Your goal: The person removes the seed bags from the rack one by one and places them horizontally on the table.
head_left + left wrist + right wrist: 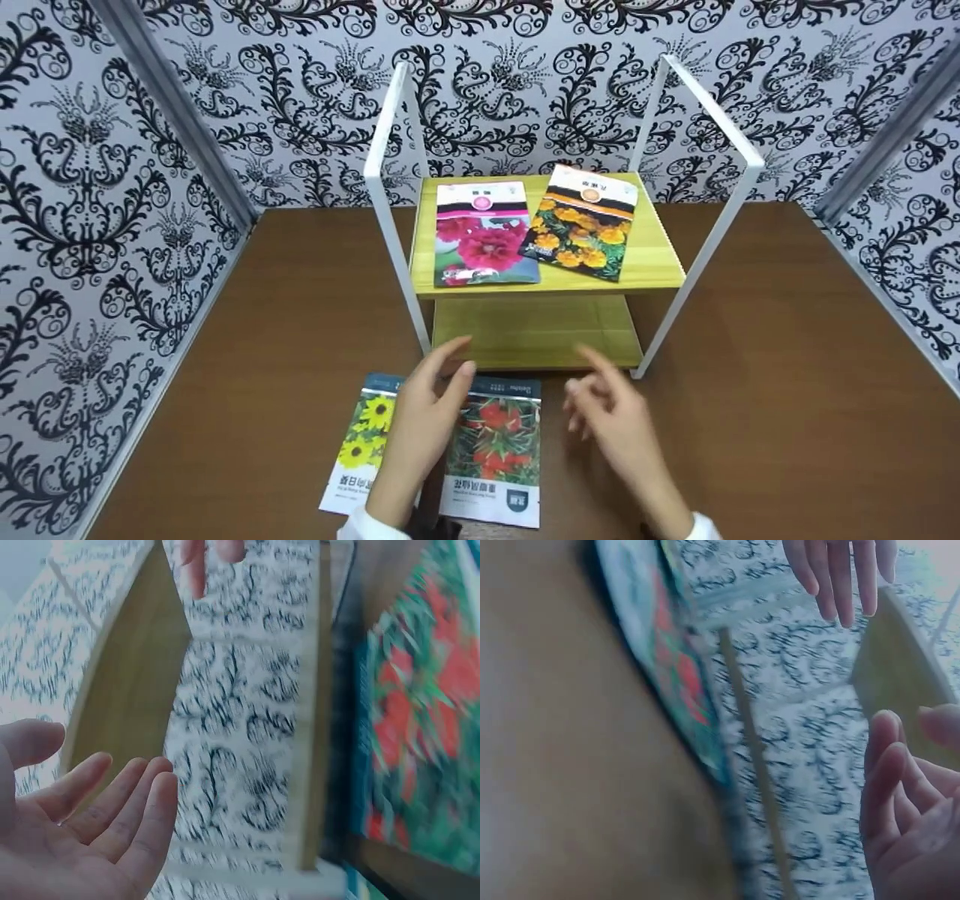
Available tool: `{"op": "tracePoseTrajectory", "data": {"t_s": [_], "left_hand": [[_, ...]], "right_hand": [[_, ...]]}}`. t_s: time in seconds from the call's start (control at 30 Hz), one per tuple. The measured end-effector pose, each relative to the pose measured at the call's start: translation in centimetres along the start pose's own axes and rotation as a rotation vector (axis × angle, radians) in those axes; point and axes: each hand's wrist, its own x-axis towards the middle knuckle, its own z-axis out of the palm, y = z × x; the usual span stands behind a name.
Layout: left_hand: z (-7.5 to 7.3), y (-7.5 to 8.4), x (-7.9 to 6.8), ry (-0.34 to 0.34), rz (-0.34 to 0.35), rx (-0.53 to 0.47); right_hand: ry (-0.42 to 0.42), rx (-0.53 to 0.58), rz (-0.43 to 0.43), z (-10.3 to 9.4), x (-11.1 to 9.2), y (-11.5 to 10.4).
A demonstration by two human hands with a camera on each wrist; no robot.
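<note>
My left hand [429,420] hovers over two seed packets in front of the small shelf, its fingers relaxed and holding nothing. Under it, the yellow-flower packet [352,457] is partly covered by the hand and forearm. Beside that lies the red-flower packet [499,442], its printed text upside down in the head view. My right hand [615,412] is to the right of the red-flower packet, fingers loosely bent with nothing in them. On the upper shelf board [652,247] lie a pink-flower packet [487,244] and a tilted orange marigold packet [581,225], their edges meeting.
The two-tier shelf has white metal side frames [390,217] rising above the upper board. Its lower board [532,330] sits near the brown table [300,315]. Black-and-white patterned walls [495,97] stand behind and at both sides.
</note>
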Motion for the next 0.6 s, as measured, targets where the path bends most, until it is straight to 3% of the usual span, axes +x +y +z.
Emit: {"op": "tracePoseTrajectory", "data": {"t_s": [0.13,0.3,0.6], "left_hand": [[1.4,2.2,1.0,-0.064,0.106,-0.003],[3.6,4.7,2.4,-0.131,0.171,0.030],[6.2,7.0,4.3,-0.230,0.158,0.051]], "right_hand": [[0.082,-0.065,-0.136,-2.3,0.9,-2.9],[0.127,-0.179,-0.305,-4.6,1.6,-6.5],[0.177,-0.260,-0.317,-6.8,2.9,-9.0]]}}
